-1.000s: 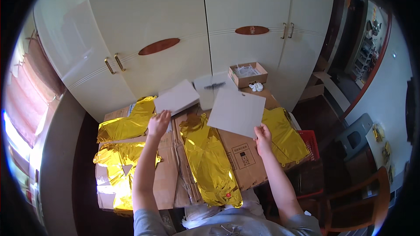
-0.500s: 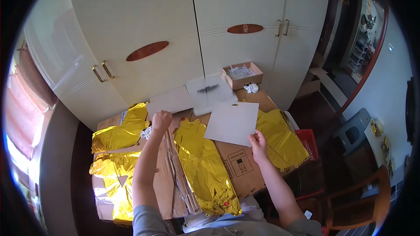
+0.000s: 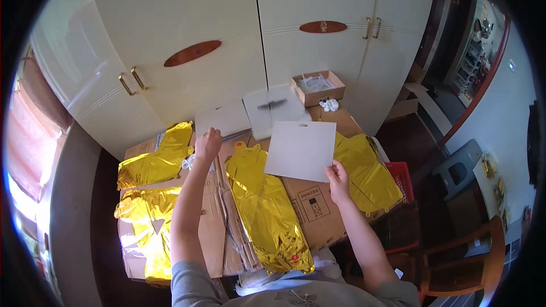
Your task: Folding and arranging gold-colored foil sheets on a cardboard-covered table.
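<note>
My right hand (image 3: 338,182) grips the lower right corner of a flat white card (image 3: 301,149) with a hanging slot at its top edge. The card is held above the cardboard-covered table. Farther left, my left hand (image 3: 208,144) is raised with its fingers closed; whatever they pinch, if anything, is too small to make out. Between my arms lies a flat gold foil balloon (image 3: 263,202). A second gold foil balloon (image 3: 367,173) rests partly behind the right hand. Left of my left arm are two more, an upper foil balloon (image 3: 156,162) and a lower foil balloon (image 3: 149,211).
At the back lie a white sheet (image 3: 223,122) and clear plastic bags (image 3: 270,116). A small cardboard box (image 3: 317,95) holds clear plastic pieces, with a white bundle (image 3: 329,105) before it. A red crate (image 3: 400,179) and wooden chair (image 3: 463,267) stand right.
The white card has tilted to sit straighter, and my right hand has risen slightly with it. My left hand stays closed, nearly in the same place. The whole view has shifted slightly.
</note>
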Demonstrator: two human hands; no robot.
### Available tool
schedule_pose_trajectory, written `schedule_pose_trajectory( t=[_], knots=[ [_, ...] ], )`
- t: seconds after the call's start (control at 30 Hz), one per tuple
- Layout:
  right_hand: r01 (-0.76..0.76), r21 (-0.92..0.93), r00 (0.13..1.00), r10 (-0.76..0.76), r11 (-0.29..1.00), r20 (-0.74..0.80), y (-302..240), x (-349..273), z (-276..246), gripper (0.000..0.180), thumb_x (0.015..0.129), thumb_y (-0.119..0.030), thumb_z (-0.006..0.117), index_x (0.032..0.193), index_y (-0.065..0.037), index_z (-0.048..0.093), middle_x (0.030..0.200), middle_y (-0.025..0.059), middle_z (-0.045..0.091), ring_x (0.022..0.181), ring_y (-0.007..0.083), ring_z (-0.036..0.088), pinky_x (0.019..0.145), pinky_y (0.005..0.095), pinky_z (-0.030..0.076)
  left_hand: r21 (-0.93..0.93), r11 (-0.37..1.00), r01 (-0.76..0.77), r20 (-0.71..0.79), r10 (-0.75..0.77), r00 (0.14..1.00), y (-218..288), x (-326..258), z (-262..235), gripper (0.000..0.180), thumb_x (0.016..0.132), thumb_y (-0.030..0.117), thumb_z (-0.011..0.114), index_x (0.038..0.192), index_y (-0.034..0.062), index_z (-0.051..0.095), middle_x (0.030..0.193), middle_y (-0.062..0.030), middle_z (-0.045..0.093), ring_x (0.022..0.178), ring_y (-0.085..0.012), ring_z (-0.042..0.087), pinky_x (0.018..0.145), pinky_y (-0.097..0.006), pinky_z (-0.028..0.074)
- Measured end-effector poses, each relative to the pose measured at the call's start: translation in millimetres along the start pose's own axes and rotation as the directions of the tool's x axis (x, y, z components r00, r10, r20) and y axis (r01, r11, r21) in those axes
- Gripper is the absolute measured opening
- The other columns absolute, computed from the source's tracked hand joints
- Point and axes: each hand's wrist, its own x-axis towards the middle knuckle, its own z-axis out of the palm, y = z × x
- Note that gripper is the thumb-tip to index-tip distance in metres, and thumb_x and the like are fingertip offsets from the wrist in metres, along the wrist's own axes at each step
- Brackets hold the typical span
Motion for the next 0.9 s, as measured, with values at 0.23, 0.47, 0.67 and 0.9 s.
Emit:
schedule_pose_trajectory(
  t=[0.23, 0.47, 0.67, 0.9],
  knots=[
    [-0.14, 0.241, 0.988, 0.121, 0.96, 0.092, -24.0, -13.3, 27.7, 0.03, 0.096, -0.017, 0.063, 0.12, -0.001, 0.057, 0.099, 0.0001, 0.063, 0.09, 0.0076, 0.056, 0.083, 0.0238, 0.045, -0.933, 0.197, 0.301, 0.28, -0.128, 0.952, 60.5, -88.3, -46.5, 0.053, 0.099, 0.025, 0.055, 0.145, 0.0069, 0.036, 0.123, -0.0174, 0.061, 0.1, -0.024, 0.066, 0.081, -0.035, 0.055],
    [-0.083, -0.205, 0.931, 0.149, 0.975, 0.332, -27.7, -37.5, 66.0, 0.038, 0.093, -0.02, 0.066, 0.124, 0.0, 0.056, 0.08, -0.0014, 0.061, 0.071, 0.0052, 0.052, 0.066, 0.0199, 0.042, -0.941, 0.002, 0.338, 0.325, -0.268, 0.907, 81.9, -165.5, -78.2, 0.093, 0.081, -0.002, 0.07, 0.154, 0.0136, 0.014, 0.104, -0.009, 0.056, 0.093, -0.0175, 0.063, 0.075, -0.031, 0.054],
    [0.438, -0.648, 0.87, -0.112, 0.623, 0.48, -24.3, -47.6, 70.1, 0.035, 0.086, -0.017, 0.067, 0.118, -0.007, 0.061, 0.085, 0.0089, 0.064, 0.08, 0.0248, 0.057, 0.079, 0.0355, 0.047, -0.727, 0.637, 0.256, 0.113, -0.257, 0.96, 78.5, -195.7, -62.3, 0.07, 0.074, 0.014, 0.075, 0.138, 0.0081, 0.047, 0.094, -0.0124, 0.06, 0.085, -0.0266, 0.058, 0.077, -0.037, 0.049],
    [0.623, -0.69, 0.78, -0.224, 0.368, 0.584, -18.1, -53.7, 66.5, 0.028, 0.083, -0.022, 0.068, 0.109, -0.011, 0.065, 0.092, 0.0091, 0.06, 0.091, 0.0297, 0.055, 0.086, 0.0422, 0.044, -0.575, 0.799, 0.175, 0.007, -0.209, 0.978, 88.6, -204.6, -51.8, 0.051, 0.077, 0.022, 0.073, 0.125, 0.0096, 0.059, 0.11, -0.0142, 0.058, 0.105, -0.0345, 0.051, 0.095, -0.045, 0.041]
  ],
)
